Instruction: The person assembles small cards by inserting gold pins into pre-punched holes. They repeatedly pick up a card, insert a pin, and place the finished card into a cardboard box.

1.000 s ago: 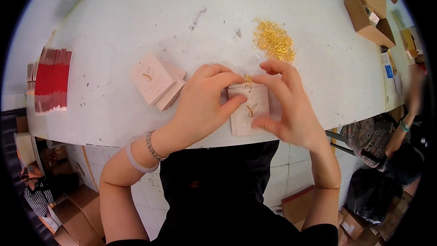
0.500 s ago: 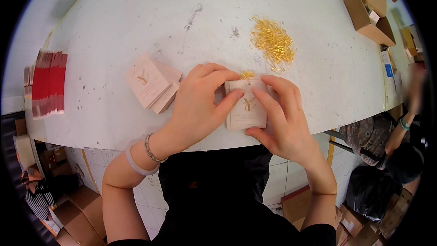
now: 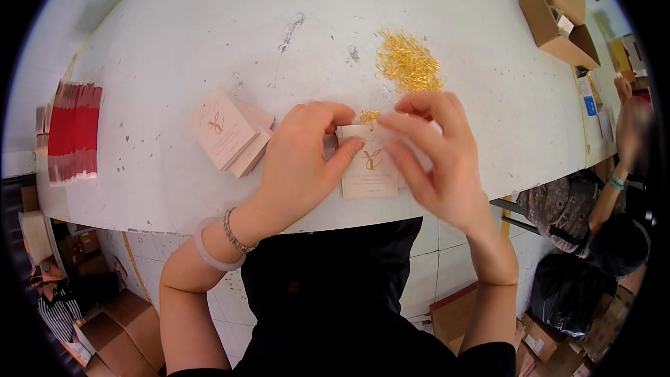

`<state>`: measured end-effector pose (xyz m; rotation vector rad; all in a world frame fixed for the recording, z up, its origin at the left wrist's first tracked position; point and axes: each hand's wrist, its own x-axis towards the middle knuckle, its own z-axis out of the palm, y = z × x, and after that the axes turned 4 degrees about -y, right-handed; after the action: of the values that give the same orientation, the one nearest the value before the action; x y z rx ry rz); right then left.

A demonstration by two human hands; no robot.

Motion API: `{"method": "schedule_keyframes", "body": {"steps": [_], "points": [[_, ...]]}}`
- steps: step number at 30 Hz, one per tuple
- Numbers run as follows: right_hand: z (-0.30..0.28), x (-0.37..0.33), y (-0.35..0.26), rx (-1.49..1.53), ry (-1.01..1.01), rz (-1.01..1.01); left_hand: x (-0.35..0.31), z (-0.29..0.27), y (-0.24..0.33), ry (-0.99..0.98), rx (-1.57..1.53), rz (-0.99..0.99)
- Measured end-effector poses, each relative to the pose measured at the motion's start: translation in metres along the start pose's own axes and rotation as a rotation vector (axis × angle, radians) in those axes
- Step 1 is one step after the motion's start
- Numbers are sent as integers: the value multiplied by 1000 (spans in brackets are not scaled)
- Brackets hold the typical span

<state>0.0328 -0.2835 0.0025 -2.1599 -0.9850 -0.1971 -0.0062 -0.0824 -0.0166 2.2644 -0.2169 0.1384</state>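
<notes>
Hands pinching pale card near table edge, gold clips beyond.

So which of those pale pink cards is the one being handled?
The single pale pink card at the table's near edge, pinched between both hands, left and right. The other pale pink cards lie stacked, untouched, to its left.
</notes>
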Motion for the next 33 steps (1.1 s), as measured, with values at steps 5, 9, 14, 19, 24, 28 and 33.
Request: {"method": "schedule_keyframes", "body": {"steps": [5, 9, 14, 19, 24, 28, 33], "points": [[13, 39, 10, 13, -41, -11, 3, 0, 5, -3, -123, -92], [18, 46, 22, 10, -175, -39, 3, 0, 5, -7, -127, -106], [8, 40, 25, -31, -141, 9, 1, -1, 5, -8, -113, -114], [-10, 31, 9, -66, -246, -94, 1, -3, 2, -5, -19, -17], [-12, 4, -13, -71, -354, -61, 2, 0, 0, 14, -13, 14], [-2, -7, -11, -63, -303, -5, 3, -1, 3, 17, -1, -5], [-2, -14, -9, -38, -283, 19, 3, -3, 4, -13, 3, -23]]}}
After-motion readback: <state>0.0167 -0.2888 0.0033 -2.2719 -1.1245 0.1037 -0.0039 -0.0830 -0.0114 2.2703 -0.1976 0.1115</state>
